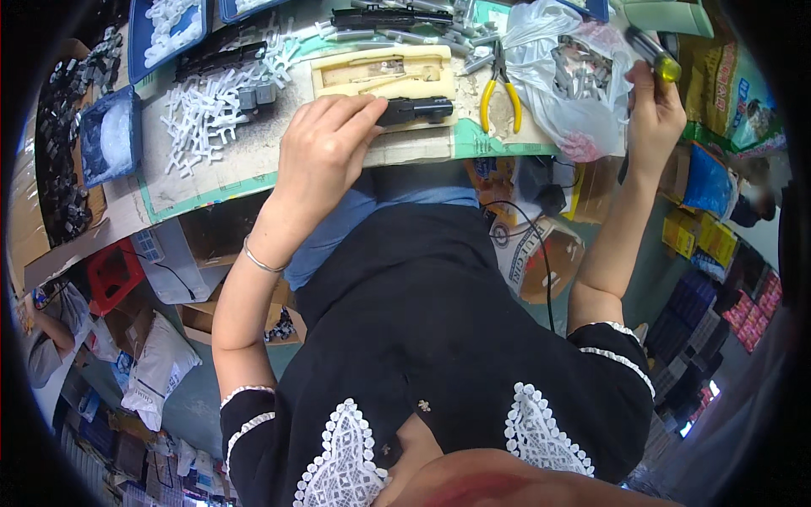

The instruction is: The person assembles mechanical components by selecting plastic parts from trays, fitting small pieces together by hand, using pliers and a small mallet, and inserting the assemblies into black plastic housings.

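Observation:
My left hand (325, 144) is closed on a black plastic part (418, 110), long and narrow with a rounded end. That part lies along the near edge of a cream-coloured block (384, 78) with shaped hollows. Raised at the table's right end, my right hand (655, 114) grips a dark rod-shaped tool (649, 51) with a see-through yellow end; its exact kind is unclear. Between the hands lie yellow-handled pliers (502, 93), jaws pointing away from me. Left of the block is a heap of white branched plastic pieces (198, 127), with a grey block-like part (256, 96) beside it.
A plastic bag (541, 93) of small grey parts lies right of the pliers. Blue trays (110, 139) stand at the left, beside piled black parts (72, 152). Grey tubes and black parts (391, 17) line the back. A black cable (549, 287) hangs below the table edge.

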